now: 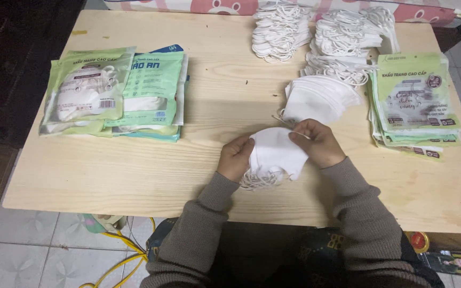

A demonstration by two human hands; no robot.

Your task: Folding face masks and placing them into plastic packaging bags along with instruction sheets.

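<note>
Both my hands hold a small stack of white folded face masks [274,153] just above the wooden table [134,170], near its front edge. My left hand [236,157] grips the stack's left side, and my right hand [317,142] pinches its upper right edge. The masks' ear loops hang in a bunch below the stack. Just behind my hands lies a fanned pile of loose white masks [318,96].
Filled green mask packets [116,93] are stacked at the table's left. Flat empty green packets [414,98] lie stacked at the right. More white mask piles [321,37] sit at the back. Yellow cable [126,253] lies on the tiled floor.
</note>
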